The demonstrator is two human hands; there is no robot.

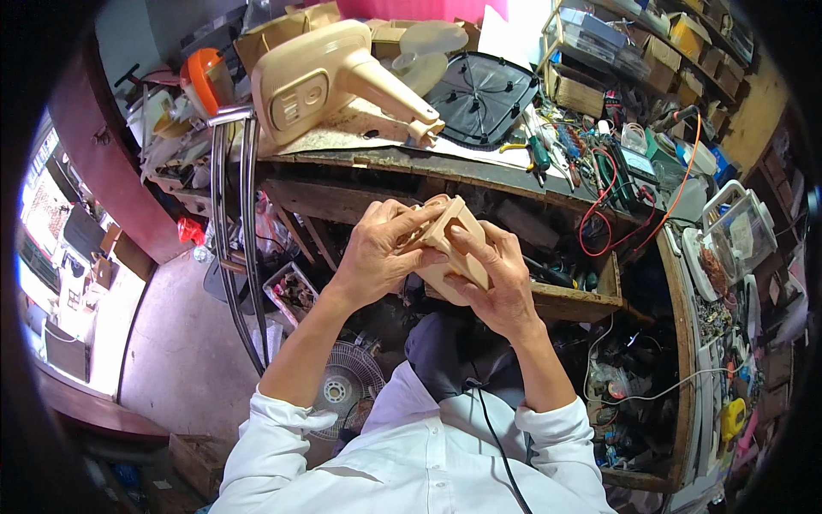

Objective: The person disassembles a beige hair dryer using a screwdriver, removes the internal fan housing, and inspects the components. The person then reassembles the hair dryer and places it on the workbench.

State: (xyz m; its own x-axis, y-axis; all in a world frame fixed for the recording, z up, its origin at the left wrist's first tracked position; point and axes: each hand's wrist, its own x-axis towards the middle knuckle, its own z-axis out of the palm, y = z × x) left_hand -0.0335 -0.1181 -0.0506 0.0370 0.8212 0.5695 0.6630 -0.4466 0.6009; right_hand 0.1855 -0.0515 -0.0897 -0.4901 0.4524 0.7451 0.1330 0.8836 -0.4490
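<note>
A beige, hollow plastic housing (447, 221) is held up in front of my chest, near the front edge of the workbench. My left hand (375, 250) grips it from the left, fingers bent over its upper edge. My right hand (503, 283) is wrapped round the other side, with finger and thumb at the opening. Fingers hide much of the housing, so its inside is only partly visible. Beyond it, a larger beige plastic body (300, 98) with a control panel and a tapering neck lies on the bench. To its right is a black ribbed plastic cover (482, 98).
Pliers, screwdrivers (539, 154) and red test leads (597, 218) crowd the bench's right part. An open wooden drawer (578, 300) sits below the bench edge. Bent chrome tubes (231, 231) stand at left, and a round fan grille (351, 377) is near the floor.
</note>
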